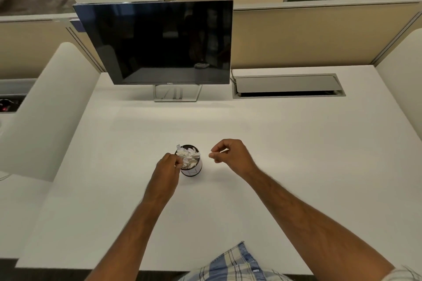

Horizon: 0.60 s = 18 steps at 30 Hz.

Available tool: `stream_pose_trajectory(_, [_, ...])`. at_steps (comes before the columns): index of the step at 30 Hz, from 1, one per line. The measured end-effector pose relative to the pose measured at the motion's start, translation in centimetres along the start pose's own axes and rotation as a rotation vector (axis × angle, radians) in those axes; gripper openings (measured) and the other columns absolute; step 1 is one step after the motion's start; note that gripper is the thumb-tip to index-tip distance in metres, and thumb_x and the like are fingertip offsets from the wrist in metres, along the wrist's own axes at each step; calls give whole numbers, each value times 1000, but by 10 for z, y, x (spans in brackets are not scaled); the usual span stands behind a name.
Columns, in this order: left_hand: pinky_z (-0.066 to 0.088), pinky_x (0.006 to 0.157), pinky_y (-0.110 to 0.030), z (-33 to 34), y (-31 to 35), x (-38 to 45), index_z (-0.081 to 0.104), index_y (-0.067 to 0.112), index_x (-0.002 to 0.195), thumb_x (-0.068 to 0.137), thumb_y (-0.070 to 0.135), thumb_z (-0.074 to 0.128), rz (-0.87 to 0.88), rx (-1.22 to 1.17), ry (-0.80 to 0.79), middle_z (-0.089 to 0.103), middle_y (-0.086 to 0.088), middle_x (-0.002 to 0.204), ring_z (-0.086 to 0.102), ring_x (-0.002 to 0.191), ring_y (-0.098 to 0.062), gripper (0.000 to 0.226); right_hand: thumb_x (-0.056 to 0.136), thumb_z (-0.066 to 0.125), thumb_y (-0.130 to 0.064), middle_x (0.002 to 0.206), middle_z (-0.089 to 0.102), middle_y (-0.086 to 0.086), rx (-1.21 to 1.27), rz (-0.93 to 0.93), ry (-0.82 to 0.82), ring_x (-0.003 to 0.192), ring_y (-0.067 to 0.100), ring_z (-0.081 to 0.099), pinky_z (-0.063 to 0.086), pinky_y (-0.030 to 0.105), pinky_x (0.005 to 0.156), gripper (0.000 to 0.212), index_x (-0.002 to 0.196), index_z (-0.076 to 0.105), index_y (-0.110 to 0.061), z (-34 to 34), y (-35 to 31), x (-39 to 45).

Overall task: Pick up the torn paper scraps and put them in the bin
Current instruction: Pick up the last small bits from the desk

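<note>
The bin (191,164) brims with paper scraps (188,157); none show on the surface (274,155), so the task looks nearly done. Left hand (167,167) pinches a scrap at the rim; right hand (230,155) curls, its grip's contents unclear

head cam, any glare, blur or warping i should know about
Head view: wide-angle bend curves the desk edges and partitions; soft, slightly blurry overall; the dark monitor shows dim reflections, no harsh glare; faint shadows under both hands and beside the bin.
</note>
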<state>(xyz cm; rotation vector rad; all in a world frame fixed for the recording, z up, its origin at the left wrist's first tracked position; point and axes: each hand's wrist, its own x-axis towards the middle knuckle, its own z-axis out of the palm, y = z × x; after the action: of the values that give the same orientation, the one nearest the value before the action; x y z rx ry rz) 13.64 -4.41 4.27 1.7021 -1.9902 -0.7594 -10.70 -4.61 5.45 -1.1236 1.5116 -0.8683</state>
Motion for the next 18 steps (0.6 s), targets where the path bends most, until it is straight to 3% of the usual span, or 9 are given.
stream_pose_trajectory(5, [50,77,-39,-3,-8,5,66,17,90,95,7,60,-1,48,-20,61,2,94,59,88,-20,13,77,87,-16,79,76,2,-47,-25,-21,70,19,76,59,30,74,15,83,73,-14,20,-21,10])
stream_pose_trajectory(9, [51,81,-36,-2,-10,7,76,16,100,94,11,66,13,87,-27,70,-1,97,61,92,-23,13,80,83,-22,86,76,-2,-85,-46,-14,82,18,74,60,35,77,11,86,74,-19,37,-29,20])
stream_pose_trajectory(13, [53,83,-37,-3,-16,6,77,17,104,94,14,69,11,48,-8,72,1,99,65,92,-21,14,95,63,-18,104,71,-4,-168,-73,-55,87,9,68,53,24,75,13,106,68,-19,53,-36,20])
stream_pose_trajectory(16, [54,76,-31,-9,-16,2,74,21,96,92,17,72,-4,-33,11,68,10,93,63,83,-12,5,99,41,-5,114,67,1,-258,-126,-123,95,5,64,54,30,80,30,120,59,-17,59,-34,18])
stream_pose_trajectory(18, [52,73,-24,-13,-15,2,72,22,91,91,15,74,-7,-57,35,66,14,90,62,80,-8,7,98,37,-2,117,64,2,-292,-128,-140,100,15,64,55,35,81,36,125,53,-19,61,-35,17])
